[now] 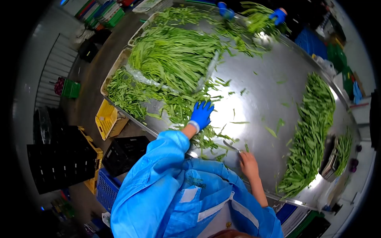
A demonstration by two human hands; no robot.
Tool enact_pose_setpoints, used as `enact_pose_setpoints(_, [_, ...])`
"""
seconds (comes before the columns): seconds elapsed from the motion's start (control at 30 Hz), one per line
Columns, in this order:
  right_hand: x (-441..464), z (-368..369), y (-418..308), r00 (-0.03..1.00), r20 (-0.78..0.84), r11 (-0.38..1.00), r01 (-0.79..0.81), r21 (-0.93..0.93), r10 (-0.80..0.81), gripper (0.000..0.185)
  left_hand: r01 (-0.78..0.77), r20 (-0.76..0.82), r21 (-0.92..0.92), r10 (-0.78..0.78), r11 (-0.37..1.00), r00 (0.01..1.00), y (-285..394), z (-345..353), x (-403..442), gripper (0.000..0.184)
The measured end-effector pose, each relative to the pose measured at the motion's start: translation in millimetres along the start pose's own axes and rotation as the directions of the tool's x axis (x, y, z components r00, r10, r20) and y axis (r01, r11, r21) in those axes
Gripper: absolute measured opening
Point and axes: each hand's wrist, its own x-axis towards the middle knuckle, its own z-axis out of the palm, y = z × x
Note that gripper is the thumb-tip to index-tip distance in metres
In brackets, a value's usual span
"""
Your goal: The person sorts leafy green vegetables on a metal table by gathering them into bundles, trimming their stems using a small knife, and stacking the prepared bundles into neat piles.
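My left hand (201, 115), in a blue glove, lies with its fingers stretched out at the edge of the loose cut leaves (174, 108). Nothing shows gripped in it. My bare right hand (249, 164) is closed round a knife (231, 146), whose blade points left over the metal table (254, 107), close to scattered leaf bits near my body. Beyond my left hand lies a big heap of long leafy greens (174, 53), with clear plastic sheet along its sides. A long row of greens (307, 139) lies on the table to the right.
Across the table, another person's blue-gloved hands (279, 16) handle a bunch of greens (258, 18). At far right a narrow box (330, 166) stands beside more greens. Yellow (106, 119), black (125, 152) and blue crates (107, 188) stand on the floor at left.
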Motion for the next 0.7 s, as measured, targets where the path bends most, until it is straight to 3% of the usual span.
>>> enact_pose_setpoints(0.07, [9.3, 1.0, -4.4, 0.999, 0.042, 0.999, -0.021, -0.049, 0.023, 0.037, -0.068, -0.030, -0.004, 0.068, 0.998, 0.997, -49.9, -4.6, -39.8, 0.062])
enact_pose_setpoints(0.13, [21.3, 5.5, -11.6, 0.993, 0.111, 0.993, -0.038, -0.109, 0.050, 0.038, -0.068, 0.078, -0.011, 0.068, 0.998, 0.995, -103.4, -21.4, -76.9, 0.061])
enact_pose_setpoints(0.2, [43.0, 7.0, -31.0, 0.983, 0.168, 0.992, -0.048, -0.120, 0.068, 0.039, -0.003, 0.062, 0.116, -0.005, 0.993, 0.998, -167.6, -23.8, -107.0, 0.054])
enact_pose_setpoints(0.27, [67.8, 12.1, -46.3, 0.968, 0.242, 0.990, -0.026, -0.138, 0.059, 0.039, 0.204, 0.169, 0.108, -0.220, 0.973, 0.961, -236.5, -41.3, -124.4, 0.049])
enact_pose_setpoints(0.33, [94.0, 24.9, -59.2, 0.944, 0.328, 0.988, 0.027, -0.155, 0.025, 0.039, 0.329, 0.131, 0.144, -0.347, 0.933, 0.929, -319.2, -32.8, -142.0, 0.048])
enact_pose_setpoints(0.4, [126.5, 23.0, -91.3, 0.960, 0.277, 0.995, 0.069, -0.076, -0.045, 0.035, 0.384, 0.034, 0.162, -0.394, 0.909, 0.919, -356.8, -68.0, -145.5, 0.047])
enact_pose_setpoints(0.5, [186.8, 20.5, -133.0, 0.980, 0.176, 0.996, 0.086, 0.040, -0.091, 0.039, 0.440, 0.530, -0.232, -0.266, 0.868, 0.805, -408.1, -109.2, -113.2, 0.042])
enact_pose_setpoints(0.53, [213.5, 15.8, -150.4, 0.985, 0.130, 0.993, 0.109, 0.055, -0.115, 0.041, 0.400, 0.536, -0.228, -0.229, 0.888, 0.813, -409.0, -133.9, -99.9, 0.033])
enact_pose_setpoints(0.6, [273.6, 16.9, -175.8, 0.985, 0.018, 0.984, 0.171, 0.042, -0.172, 0.048, 0.541, 0.504, -0.170, -0.399, 0.824, 0.766, -391.1, -182.9, -71.3, 0.027])
enact_pose_setpoints(0.7, [373.7, 18.1, -217.4, 0.970, -0.096, 0.975, 0.221, -0.021, -0.222, 0.065, 0.544, 0.231, -0.369, -0.492, 0.754, 0.839, -364.7, -216.7, -40.9, 0.028])
